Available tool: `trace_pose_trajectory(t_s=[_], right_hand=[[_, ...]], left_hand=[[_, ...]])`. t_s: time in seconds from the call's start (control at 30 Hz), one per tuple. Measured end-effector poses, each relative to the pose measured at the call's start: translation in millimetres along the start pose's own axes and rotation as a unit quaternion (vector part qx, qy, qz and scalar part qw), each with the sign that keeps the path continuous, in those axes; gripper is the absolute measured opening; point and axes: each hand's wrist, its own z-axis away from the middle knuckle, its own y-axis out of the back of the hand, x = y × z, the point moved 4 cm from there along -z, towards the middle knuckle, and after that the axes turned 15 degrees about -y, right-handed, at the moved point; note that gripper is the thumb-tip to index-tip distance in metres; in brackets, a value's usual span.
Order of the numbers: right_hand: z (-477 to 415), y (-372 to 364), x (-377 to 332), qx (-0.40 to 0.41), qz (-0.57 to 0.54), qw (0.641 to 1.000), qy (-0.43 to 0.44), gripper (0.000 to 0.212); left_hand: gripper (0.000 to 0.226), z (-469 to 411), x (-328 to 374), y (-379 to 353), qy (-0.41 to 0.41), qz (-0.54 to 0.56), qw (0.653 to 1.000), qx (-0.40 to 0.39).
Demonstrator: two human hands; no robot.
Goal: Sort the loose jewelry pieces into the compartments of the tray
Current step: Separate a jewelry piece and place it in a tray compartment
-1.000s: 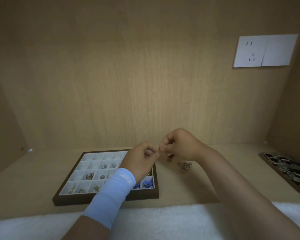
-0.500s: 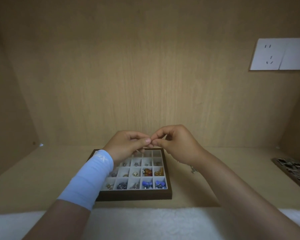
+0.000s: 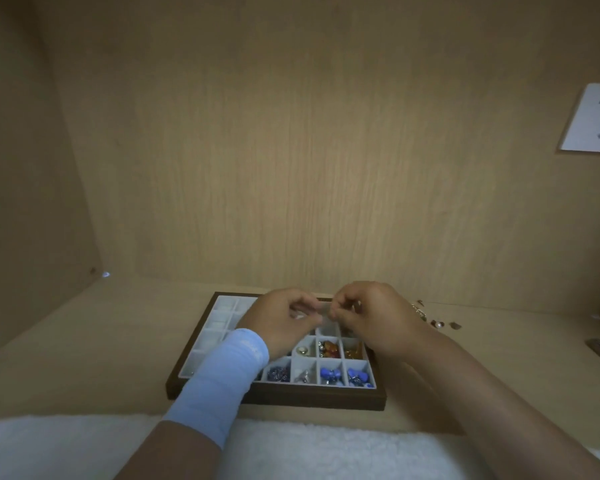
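Nearest lies a white fleece point(image 3: 66, 445), then the tray point(image 3: 278, 398) on the worktop point(image 3: 101, 358), its near-right compartments holding blue beads point(image 3: 329, 374). Above its far-right cells the left hand point(image 3: 281, 320) and right hand point(image 3: 371, 317) meet fingertip to fingertip, both curled and pinching a small piece point(image 3: 323, 311) too blurred to name. Its compartment likely lies straight below. The loose jewelry pieces point(image 3: 437, 322) lie beyond, nearer the right hand.

Piece point(image 3: 323, 311) pinched between left hand point(image 3: 279, 322) and right hand point(image 3: 371, 318) blurred; both hide tray point(image 3: 312, 398) compartments; socket point(image 3: 593, 119) cropped.
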Motion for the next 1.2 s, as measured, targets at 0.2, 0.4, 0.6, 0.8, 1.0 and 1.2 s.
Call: trace_pose_trajectory(t_s=[0.2, 0.4, 0.6, 0.8, 1.0, 1.2], right_hand=[[3.9, -9.8, -11.6, 0.009, 0.167, 0.985, 0.03, 0.018], [-0.9, -12.9, -17.8, 0.0, 0.238, 0.971, 0.019, 0.023], [0.6, 3.1, -7.9, -0.025, 0.168, 0.985, -0.006, 0.021], [15.5, 56.0, 53.5, 0.043, 0.093, 0.989, -0.103, 0.018], [40.2, 64.0, 119.2, 0.07, 0.033, 0.985, -0.153, 0.022], [44.9, 49.8, 134.6, 0.025, -0.037, 0.989, -0.144, 0.032]], left_hand=[[0.028, 1.5, -1.8, -8.5, -0.072, -0.198, 0.976, -0.046], [0.038, 0.3, -7.8, -13.1, -0.074, -0.225, 0.969, -0.068], [0.039, 0.0, -6.2, -10.4, -0.084, -0.234, 0.967, -0.059], [0.03, -0.6, 16.2, -16.0, -0.128, -0.201, 0.971, -0.033], [0.022, -3.2, 54.6, -48.3, -0.161, -0.138, 0.976, -0.043], [0.028, -22.7, 78.8, -95.2, -0.149, -0.168, 0.967, -0.117]])
